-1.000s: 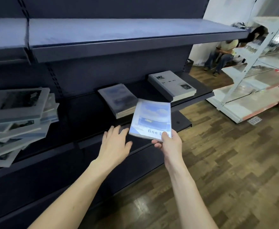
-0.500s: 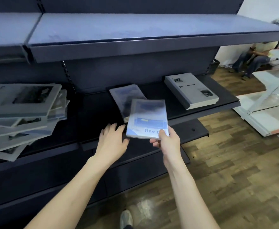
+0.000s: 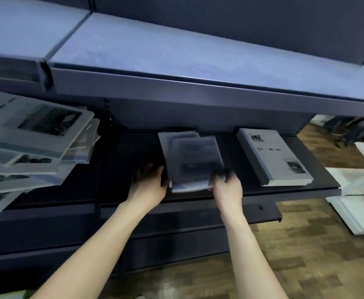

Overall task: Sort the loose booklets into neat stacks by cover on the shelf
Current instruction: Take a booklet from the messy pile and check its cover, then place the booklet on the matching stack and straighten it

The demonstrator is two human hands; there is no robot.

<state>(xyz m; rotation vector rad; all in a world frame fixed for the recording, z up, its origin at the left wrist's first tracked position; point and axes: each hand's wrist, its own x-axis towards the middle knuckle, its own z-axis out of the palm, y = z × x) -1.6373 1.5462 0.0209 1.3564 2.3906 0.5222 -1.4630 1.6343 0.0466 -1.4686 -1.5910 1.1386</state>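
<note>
One glossy, rectangular blue-cover booklet [image 3: 195, 160] lies skewed atop its matching stack [image 3: 177, 139] on the dark metal shelf [image 3: 319, 182]. It sits between both hands: left hand [image 3: 149, 184] flat-fingered against the stack's left edge, right hand [image 3: 227, 186] pinching the booklet's near right corner. Flat grey-cover stack [image 3: 273, 157] lies right; a sliding grey heap [image 3: 32, 143] left.

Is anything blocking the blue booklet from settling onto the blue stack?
Nothing visible does. The blue booklet already lies on the blue stack, with the left hand and right hand at its sides.
</note>
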